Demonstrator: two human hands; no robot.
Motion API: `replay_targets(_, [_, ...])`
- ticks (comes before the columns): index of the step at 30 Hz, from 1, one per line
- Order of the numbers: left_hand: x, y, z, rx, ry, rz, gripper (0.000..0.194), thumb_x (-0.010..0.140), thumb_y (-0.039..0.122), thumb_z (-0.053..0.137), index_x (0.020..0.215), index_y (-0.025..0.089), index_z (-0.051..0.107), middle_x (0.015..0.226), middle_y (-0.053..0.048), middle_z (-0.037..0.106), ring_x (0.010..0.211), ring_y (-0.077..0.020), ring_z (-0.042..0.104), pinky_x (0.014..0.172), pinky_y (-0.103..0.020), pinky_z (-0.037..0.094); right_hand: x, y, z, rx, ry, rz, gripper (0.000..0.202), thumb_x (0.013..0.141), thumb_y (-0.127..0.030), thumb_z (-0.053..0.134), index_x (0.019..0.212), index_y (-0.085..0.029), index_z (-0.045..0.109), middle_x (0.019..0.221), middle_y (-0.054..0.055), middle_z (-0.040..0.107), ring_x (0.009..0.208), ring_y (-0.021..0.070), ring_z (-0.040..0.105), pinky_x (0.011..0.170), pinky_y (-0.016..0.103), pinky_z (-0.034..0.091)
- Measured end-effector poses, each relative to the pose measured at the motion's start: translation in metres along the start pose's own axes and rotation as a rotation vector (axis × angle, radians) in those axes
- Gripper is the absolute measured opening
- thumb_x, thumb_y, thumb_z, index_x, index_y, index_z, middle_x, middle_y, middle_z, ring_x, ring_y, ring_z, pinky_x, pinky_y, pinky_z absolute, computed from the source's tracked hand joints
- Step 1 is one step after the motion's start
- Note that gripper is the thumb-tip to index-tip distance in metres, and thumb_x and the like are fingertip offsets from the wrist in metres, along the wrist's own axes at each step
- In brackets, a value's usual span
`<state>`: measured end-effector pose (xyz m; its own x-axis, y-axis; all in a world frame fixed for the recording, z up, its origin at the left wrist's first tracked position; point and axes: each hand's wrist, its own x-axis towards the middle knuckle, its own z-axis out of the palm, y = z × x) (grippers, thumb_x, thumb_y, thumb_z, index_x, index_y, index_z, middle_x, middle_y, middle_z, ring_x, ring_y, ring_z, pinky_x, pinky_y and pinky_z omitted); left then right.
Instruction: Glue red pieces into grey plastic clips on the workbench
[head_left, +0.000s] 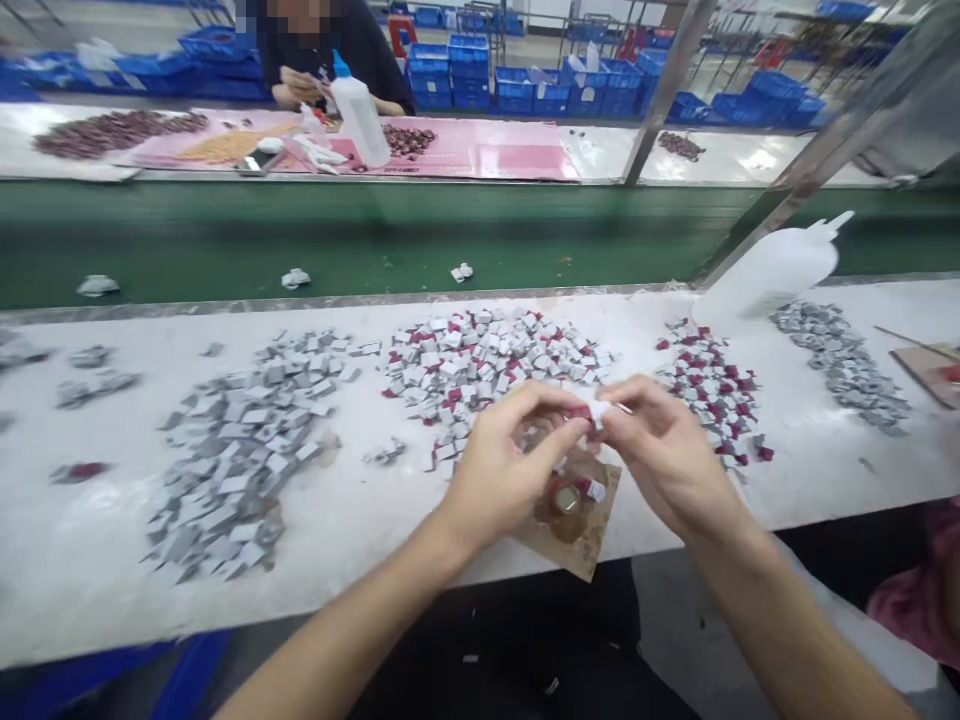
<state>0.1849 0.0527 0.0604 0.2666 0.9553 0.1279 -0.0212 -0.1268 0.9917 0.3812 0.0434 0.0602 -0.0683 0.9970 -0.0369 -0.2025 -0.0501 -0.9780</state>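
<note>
Head view: white table (360, 540) beside green conveyor belt (420, 235).

The 2 hands are bare, the left hand (510, 460) and the right hand (667, 460) alike, with slim fingers and smooth backs. Both forearms, left forearm (360, 625) and right forearm (795, 620), are uncovered as far as they show. Black cloth (510, 640), dotted with small pale specks, seems to cover the lap. Pale grey-blue fabric (855, 600) shows beside the right forearm; whether it is the wearer's is unclear.
</note>
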Motion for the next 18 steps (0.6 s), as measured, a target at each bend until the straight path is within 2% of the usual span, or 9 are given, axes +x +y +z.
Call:
replay_targets(3, [-0.039, 0.005, 0.005, -0.001, -0.003, -0.078, 0.008, 0.11, 0.028, 0.075, 0.111, 0.023, 0.081, 0.108, -0.005, 0.08, 0.102, -0.0198, 0.077, 0.092, -0.035, 0.062, -0.037, 0.001, -0.003, -0.212, 0.014, -0.06, 0.024, 0.089, -0.044, 0.104, 0.095, -0.028, 0.087, 0.09, 0.003, 0.082, 0.078, 0.021, 0.081, 0.069, 0.029, 0.071])
replay_targets(6, [-0.073, 0.009, 0.007, 0.062, -0.024, -0.167, 0.01, 0.111, 0.032, 0.075, 0.111, 0.024, 0.081, 0.108, -0.004, 0.079, 0.1, -0.0199, 0.075, 0.089, -0.033, 0.061, -0.065, 0.006, -0.005, -0.392, -0.04, -0.093, 0.017, 0.094, -0.043, 0.099, 0.101, -0.028, 0.092, 0.098, 0.007, 0.088, 0.086, 0.0258, 0.086, 0.074, 0.03, 0.074])
replay_targets(9, [-0.105, 0.007, -0.008, 0.186, 0.001, -0.23, 0.014, 0.112, 0.037, 0.075, 0.116, 0.026, 0.081, 0.109, -0.005, 0.08, 0.098, -0.0218, 0.075, 0.091, -0.036, 0.063, -0.086, 0.017, -0.012, -0.493, -0.068, -0.103, 0.014, 0.098, -0.044, 0.094, 0.104, -0.031, 0.095, 0.099, 0.008, 0.09, 0.087, 0.0268, 0.087, 0.074, 0.029, 0.075])
replay_targets(11, [-0.126, 0.001, -0.034, 0.44, 0.141, -0.223, 0.02, 0.114, 0.037, 0.068, 0.126, 0.026, 0.079, 0.116, -0.009, 0.078, 0.105, -0.0266, 0.075, 0.097, -0.043, 0.063, -0.094, 0.025, -0.021, -0.526, 0.008, -0.087, 0.018, 0.098, -0.048, 0.093, 0.104, -0.031, 0.096, 0.1, 0.008, 0.09, 0.084, 0.0272, 0.088, 0.072, 0.03, 0.075])
replay_targets(14, [-0.155, -0.011, -0.088, 0.982, 0.441, -0.216, 0.032, 0.114, 0.035, 0.056, 0.135, 0.022, 0.077, 0.125, -0.018, 0.071, 0.122, -0.0395, 0.068, 0.106, -0.059, 0.059, -0.101, 0.033, -0.037, -0.556, 0.157, -0.063, 0.026, 0.096, -0.058, 0.092, 0.104, -0.034, 0.097, 0.099, 0.008, 0.09, 0.074, 0.0269, 0.086, 0.066, 0.032, 0.076])
replay_targets(16, [-0.17, -0.017, -0.125, 1.26, 0.52, -0.263, 0.039, 0.114, 0.035, 0.05, 0.136, 0.022, 0.079, 0.126, -0.022, 0.067, 0.123, -0.0464, 0.063, 0.105, -0.066, 0.056, -0.103, 0.036, -0.044, -0.566, 0.198, -0.055, 0.028, 0.093, -0.061, 0.094, 0.103, -0.035, 0.098, 0.097, 0.007, 0.09, 0.068, 0.0257, 0.084, 0.062, 0.032, 0.075])
replay_targets(18, [-0.18, -0.02, -0.153, 1.428, 0.52, -0.311, 0.041, 0.113, 0.034, 0.046, 0.134, 0.024, 0.081, 0.127, -0.023, 0.065, 0.12, -0.0492, 0.062, 0.102, -0.069, 0.054, -0.104, 0.039, -0.046, -0.57, 0.2, -0.043, 0.026, 0.093, -0.06, 0.094, 0.102, -0.035, 0.098, 0.095, 0.007, 0.09, 0.069, 0.025, 0.084, 0.063, 0.03, 0.075])
